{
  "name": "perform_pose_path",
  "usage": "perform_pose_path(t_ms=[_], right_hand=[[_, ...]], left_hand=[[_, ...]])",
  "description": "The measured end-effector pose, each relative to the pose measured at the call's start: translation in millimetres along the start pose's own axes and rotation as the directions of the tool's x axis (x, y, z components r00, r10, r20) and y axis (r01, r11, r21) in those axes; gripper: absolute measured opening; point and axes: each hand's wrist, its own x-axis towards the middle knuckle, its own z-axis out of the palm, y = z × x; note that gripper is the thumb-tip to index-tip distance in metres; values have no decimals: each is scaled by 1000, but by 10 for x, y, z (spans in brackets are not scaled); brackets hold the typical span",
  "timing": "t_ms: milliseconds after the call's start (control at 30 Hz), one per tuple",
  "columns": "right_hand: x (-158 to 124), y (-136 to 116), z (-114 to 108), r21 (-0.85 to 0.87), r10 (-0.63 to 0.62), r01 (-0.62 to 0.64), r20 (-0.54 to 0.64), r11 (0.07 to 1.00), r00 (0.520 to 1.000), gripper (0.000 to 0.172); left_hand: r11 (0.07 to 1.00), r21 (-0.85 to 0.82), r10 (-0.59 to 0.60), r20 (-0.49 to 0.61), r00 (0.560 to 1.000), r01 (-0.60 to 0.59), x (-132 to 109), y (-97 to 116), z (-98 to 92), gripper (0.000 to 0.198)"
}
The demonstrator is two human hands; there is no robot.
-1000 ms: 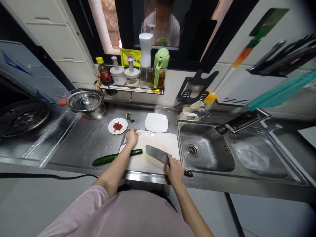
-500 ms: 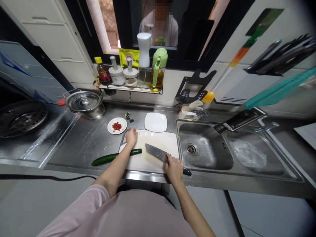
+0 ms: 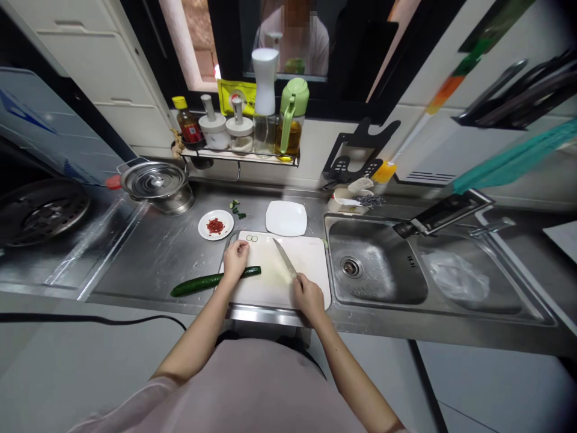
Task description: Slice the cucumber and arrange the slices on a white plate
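Observation:
My right hand point(image 3: 310, 299) is closed round the handle of a kitchen knife point(image 3: 285, 258), whose blade points away over the white cutting board point(image 3: 311, 255). Over the board's left part is my left hand point(image 3: 235, 260), its fingers curled together; whether anything small is between them is hidden. Two thin pale cucumber slices point(image 3: 252, 239) lie side by side near the board's far left corner, just beyond those fingertips. A long green cucumber point(image 3: 196, 285) with a cut end rests partly on the board and partly on the counter, passing behind my left wrist.
Beyond the board are a white plate point(image 3: 286, 218), a small plate with chopped red pieces point(image 3: 216, 215) and green cucumber scraps point(image 3: 238, 210). A sink point(image 3: 378, 258) lies right. A lidded steel pot point(image 3: 157, 186) stands left. Bottles and jars fill a wall shelf point(image 3: 238, 155).
My left hand has drawn back slightly from the far corner, and two slices now show there instead of one. The knife has turned from pointing left to pointing more away from me.

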Motion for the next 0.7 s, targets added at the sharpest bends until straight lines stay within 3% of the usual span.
perform_pose_path(t_ms=[133,300,467,700], right_hand=[[17,-205,0,-6,-18,19,94,1000,995,31],[-18,-420,41,78,-63,53,142,996,988,29],[-53,-546,86,110,-86,65,198,992,977,31],[-65,-605,67,84,-71,53,224,995,972,34]], left_hand=[[962,86,241,179,954,-259,-343,-91,-109,21],[889,107,399,294,868,-445,-498,-165,-141,22],[859,125,447,288,847,-496,-496,-225,-74,22],[865,113,452,249,857,-489,-490,-280,7,24]])
